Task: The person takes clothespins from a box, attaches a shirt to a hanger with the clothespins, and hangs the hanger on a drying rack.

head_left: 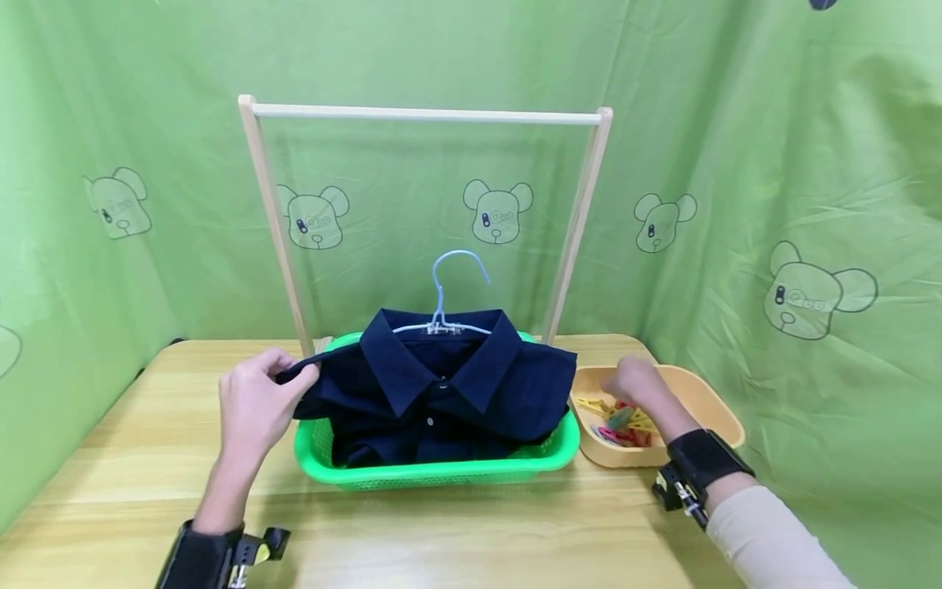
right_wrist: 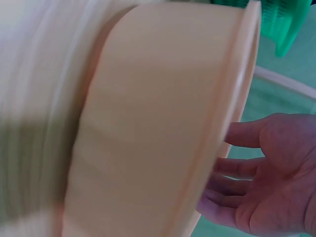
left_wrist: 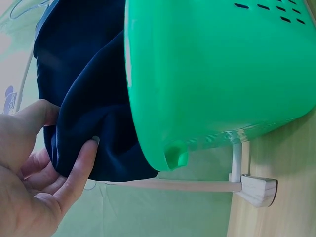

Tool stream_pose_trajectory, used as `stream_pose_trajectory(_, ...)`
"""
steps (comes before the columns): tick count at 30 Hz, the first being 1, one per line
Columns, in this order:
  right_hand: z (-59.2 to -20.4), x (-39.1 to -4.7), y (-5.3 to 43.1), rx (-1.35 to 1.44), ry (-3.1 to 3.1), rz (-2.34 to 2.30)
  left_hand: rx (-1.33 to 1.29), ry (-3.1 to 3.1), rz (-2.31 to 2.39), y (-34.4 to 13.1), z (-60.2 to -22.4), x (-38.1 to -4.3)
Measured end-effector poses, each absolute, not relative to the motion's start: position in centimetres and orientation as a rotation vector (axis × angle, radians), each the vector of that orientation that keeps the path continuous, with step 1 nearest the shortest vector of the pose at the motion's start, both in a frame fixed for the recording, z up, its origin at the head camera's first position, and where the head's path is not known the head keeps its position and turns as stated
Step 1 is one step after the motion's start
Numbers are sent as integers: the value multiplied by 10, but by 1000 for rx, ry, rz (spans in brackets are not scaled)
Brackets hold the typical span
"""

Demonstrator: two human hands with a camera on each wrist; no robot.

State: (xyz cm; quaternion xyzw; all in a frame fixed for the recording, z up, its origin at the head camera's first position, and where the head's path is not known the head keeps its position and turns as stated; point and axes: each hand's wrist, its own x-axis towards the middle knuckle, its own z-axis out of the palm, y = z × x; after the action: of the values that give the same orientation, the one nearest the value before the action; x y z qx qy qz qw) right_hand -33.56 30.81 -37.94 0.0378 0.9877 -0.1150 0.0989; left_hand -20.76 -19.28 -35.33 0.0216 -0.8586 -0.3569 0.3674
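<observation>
A dark navy collared shirt (head_left: 441, 393) lies in a green basket (head_left: 434, 473), with a light blue hanger (head_left: 439, 286) in its neck and the hook standing upright. My left hand (head_left: 257, 401) pinches the shirt's left-side shoulder, drawing the cloth out past the basket rim. The left wrist view shows the thumb and fingers of this hand (left_wrist: 37, 182) on either side of the folded fabric. Over a tan tray (head_left: 706, 409) with colourful clothespins (head_left: 621, 425) is my right hand (head_left: 639, 380). In the right wrist view its thumb and fingers are apart, with fingertips hidden behind the tray's rim.
Behind the basket rises a clothes rack with a white crossbar (head_left: 427, 114) and pale wooden posts (head_left: 581, 221). Basket and tray stand side by side on a wood-grain table (head_left: 412, 540). Green curtains (head_left: 412, 49) with bear prints surround the table.
</observation>
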Motion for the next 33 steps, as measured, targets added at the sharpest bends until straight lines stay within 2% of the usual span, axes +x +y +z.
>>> stream_pose_trajectory(18, -395, -332, 300, 12, 2969, -432, 64, -2221, -921, -193, -353, -206)
stream_pose_trajectory(33, -407, -336, 294, -80, 2956, -223, 65, -2220, -911, -195, -355, -210)
